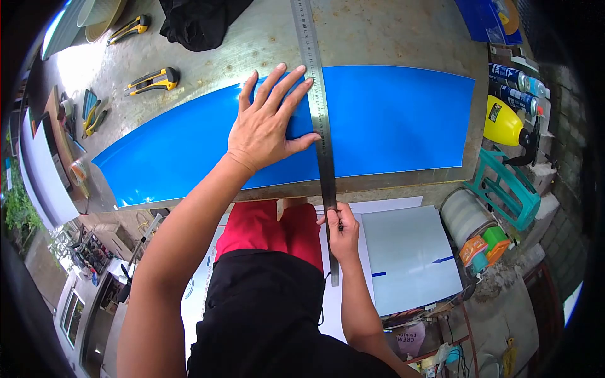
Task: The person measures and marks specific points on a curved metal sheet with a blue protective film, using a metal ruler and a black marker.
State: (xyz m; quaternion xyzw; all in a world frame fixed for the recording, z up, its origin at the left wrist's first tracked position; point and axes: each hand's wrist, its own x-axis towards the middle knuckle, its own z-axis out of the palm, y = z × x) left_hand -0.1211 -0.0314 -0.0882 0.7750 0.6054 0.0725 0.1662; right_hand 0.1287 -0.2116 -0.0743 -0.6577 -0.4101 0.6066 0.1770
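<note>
A blue sheet with a curved upper edge lies on the worktable. A long steel ruler crosses it from the far side and sticks out past the table's near edge. My left hand presses flat on the sheet, fingers spread, its thumb and fingertips at the ruler's left edge. Near the ruler's lower end, my right hand is closed on the ruler just off the table edge. A small dark thing shows between the right fingers; I cannot make out what it is.
Two yellow-black utility knives, one nearer and one farther, lie at the left by pliers. Black cloth lies at the back. Spray cans, a yellow spray bottle and a green stool stand right.
</note>
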